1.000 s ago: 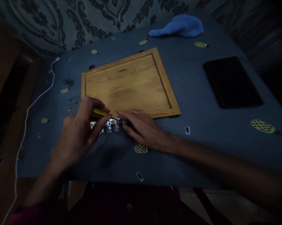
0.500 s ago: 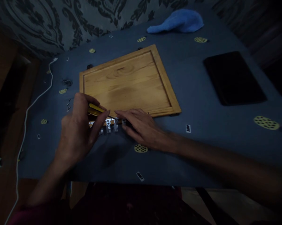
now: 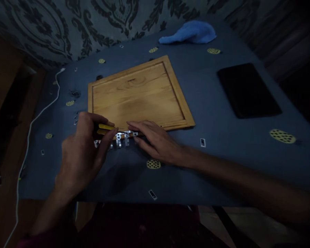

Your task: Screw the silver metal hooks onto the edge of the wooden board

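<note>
Since the last picture, the yellow tool [image 3: 106, 127] has tipped flatter in the left hand [image 3: 78, 151]. That hand's thumb and fingers pinch tight on it, and its thin dark end points to the shiny metal clips [image 3: 119, 141]. These sit in a row along the near edge of the wooden board [image 3: 136, 93]. At the same edge, the right hand [image 3: 157, 143] touches the board, its thumb and pointing finger apart; I can't tell if they grip the last clip. The board lies flat on the blue table [image 3: 180, 186]. Farther out, a white cord [image 3: 38, 115] runs down the left, a flat black thing [image 3: 249, 91] lies to the right, and a blue cloth [image 3: 193, 32] is crumpled at the back.
</note>
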A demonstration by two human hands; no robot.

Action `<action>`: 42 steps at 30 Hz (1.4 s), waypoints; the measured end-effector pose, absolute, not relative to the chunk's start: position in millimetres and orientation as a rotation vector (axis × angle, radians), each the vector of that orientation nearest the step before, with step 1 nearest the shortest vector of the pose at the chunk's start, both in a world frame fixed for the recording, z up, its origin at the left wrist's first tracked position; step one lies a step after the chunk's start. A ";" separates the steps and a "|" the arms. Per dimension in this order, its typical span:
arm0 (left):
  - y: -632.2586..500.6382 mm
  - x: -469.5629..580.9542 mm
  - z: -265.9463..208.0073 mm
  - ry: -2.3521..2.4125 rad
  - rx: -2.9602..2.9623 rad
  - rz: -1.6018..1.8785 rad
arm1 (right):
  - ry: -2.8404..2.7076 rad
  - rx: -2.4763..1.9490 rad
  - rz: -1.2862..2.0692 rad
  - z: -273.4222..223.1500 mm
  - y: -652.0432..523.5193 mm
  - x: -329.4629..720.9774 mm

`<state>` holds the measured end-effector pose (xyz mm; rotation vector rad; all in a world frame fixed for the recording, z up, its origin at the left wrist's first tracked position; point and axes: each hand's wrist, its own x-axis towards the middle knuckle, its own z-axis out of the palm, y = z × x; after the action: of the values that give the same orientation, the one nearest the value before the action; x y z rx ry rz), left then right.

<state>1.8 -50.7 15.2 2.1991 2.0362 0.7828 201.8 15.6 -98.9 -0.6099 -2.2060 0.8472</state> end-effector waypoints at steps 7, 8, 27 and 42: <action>-46.6 3.5 19.5 1.988 2.239 0.893 | -2.148 -0.566 0.916 -95.2 17.6 202.9; -46.0 5.0 22.6 2.004 2.237 0.931 | -2.143 -0.569 0.922 -94.0 17.4 203.5; -41.2 -2.8 -1.4 1.756 2.191 1.094 | -2.081 -0.740 0.829 -98.9 6.9 214.3; -35.9 2.1 -8.8 1.804 2.396 1.032 | -2.141 -0.755 0.837 -92.4 7.4 215.4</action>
<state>2.1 -35.9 -8.8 2.3963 1.8039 1.0322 215.4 7.4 -92.4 -0.7546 -2.1414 0.8371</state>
